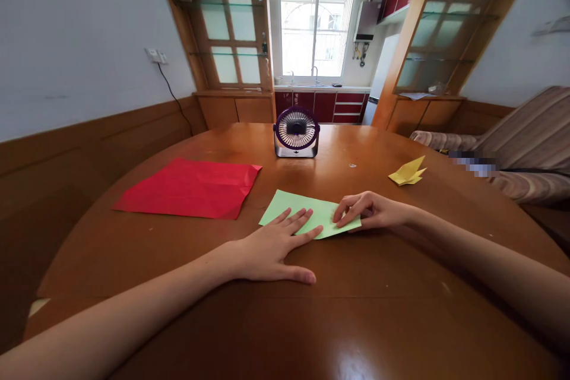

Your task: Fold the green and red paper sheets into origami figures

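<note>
A light green sheet of paper point(318, 209) lies on the wooden table in front of me. Spread flat, my left hand point(271, 249) rests with its fingertips on the paper's near left part and its thumb on the table. At the paper's right end, my right hand point(371, 211) has curled fingers on top and its thumb by the near edge, pinching the corner. The thumb's tip is partly hidden. To the left is a larger creased red sheet of paper point(191, 188), and off to the right sits a folded yellow paper shape point(407, 172).
A small purple desk fan point(296, 130) stands at the far middle of the round wooden table point(285, 332). A striped sofa point(529, 124) is beyond the table on the right. At the back are glass-shelved cabinets and a kitchen window point(317, 29).
</note>
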### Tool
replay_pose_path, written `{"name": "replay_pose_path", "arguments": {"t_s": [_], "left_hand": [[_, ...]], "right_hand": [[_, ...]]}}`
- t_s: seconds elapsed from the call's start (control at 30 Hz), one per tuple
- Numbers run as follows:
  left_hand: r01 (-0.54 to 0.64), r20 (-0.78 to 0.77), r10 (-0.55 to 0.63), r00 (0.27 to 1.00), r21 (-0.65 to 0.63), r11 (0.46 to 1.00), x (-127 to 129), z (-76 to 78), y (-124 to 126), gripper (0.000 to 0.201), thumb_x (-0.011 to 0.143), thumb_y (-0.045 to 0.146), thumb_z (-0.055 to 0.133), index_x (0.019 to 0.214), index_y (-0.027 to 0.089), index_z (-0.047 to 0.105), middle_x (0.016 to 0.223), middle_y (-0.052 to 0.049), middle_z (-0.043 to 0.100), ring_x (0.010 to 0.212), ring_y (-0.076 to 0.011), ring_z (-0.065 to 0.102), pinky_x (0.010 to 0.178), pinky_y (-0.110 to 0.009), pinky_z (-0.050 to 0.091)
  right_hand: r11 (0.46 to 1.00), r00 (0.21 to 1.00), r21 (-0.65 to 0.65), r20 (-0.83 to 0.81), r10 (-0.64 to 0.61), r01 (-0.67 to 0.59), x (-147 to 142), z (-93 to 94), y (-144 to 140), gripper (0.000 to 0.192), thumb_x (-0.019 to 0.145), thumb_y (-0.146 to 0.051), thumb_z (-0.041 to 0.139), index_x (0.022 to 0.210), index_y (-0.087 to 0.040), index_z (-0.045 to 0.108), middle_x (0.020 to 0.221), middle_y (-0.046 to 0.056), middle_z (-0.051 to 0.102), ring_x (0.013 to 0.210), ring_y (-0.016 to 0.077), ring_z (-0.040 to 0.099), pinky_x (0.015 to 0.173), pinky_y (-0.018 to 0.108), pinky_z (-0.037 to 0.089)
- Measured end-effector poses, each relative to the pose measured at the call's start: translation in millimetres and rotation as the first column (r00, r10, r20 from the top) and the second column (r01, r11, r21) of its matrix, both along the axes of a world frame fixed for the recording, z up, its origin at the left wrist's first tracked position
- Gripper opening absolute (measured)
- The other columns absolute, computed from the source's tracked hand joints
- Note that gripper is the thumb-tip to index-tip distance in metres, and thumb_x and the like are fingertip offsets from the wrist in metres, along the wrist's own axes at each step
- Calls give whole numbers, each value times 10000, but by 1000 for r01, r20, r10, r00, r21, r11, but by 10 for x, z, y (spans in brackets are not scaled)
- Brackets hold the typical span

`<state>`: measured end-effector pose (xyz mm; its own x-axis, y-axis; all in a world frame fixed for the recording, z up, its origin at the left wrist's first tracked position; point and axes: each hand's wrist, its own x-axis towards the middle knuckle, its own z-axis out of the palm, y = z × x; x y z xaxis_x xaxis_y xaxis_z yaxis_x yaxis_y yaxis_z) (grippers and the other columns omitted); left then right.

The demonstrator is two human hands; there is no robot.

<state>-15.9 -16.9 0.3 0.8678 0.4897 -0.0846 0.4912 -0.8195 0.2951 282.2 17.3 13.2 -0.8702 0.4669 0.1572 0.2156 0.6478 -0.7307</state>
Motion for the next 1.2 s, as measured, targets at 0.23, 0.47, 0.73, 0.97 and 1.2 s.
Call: {"name": "replay_pose_path", "arguments": {"t_s": [0.23,0.47,0.73,0.97,1.2], "left_hand": [[4,-23,-4,1000,-4,1000,7,20,-10,882,829,765,421,1528,273,202,1594,-93,-5,1462,-362,-16,1179,-545,56],[62,2,-62,998,57,996,-1,-13,-29,858,877,733,364,1534,208,192,1594,-82,84,1471,-337,9,1188,-518,6],[27,-3,-26,1000,56,998,43,6,-142,899,891,731,315,1519,95,216,1585,-150,31,1468,-339,-21,1191,-501,11],[-62,102,67,992,-54,997,25,52,-115,723,943,635,357,1466,136,378,1569,-122,148,1469,-309,81,1198,-498,126],[-77,262,114,958,-145,986,8,17,-61,482,991,520,363,1271,220,616,1488,-72,384,1446,-264,223,1186,-533,166]], "right_hand": [[992,999,-121,-15,-37,35,-22,17,26,262,888,-352,637,1049,-176,745,1063,109,710,1048,198,605,956,380,450],[832,927,-436,14,-374,342,-190,-48,77,320,771,-456,728,826,-142,750,758,22,689,678,120,587,649,258,470],[807,834,-321,-83,-545,496,-308,-191,175,441,684,-450,781,988,-137,716,846,55,716,703,144,618,627,263,471],[837,838,73,-114,-534,543,-331,-236,92,383,833,-428,651,1116,-171,668,1047,75,704,902,207,641,784,340,497],[835,865,225,-126,-486,502,-344,-239,46,282,888,-377,610,1079,-179,672,1044,73,691,939,201,632,842,336,480]]}}
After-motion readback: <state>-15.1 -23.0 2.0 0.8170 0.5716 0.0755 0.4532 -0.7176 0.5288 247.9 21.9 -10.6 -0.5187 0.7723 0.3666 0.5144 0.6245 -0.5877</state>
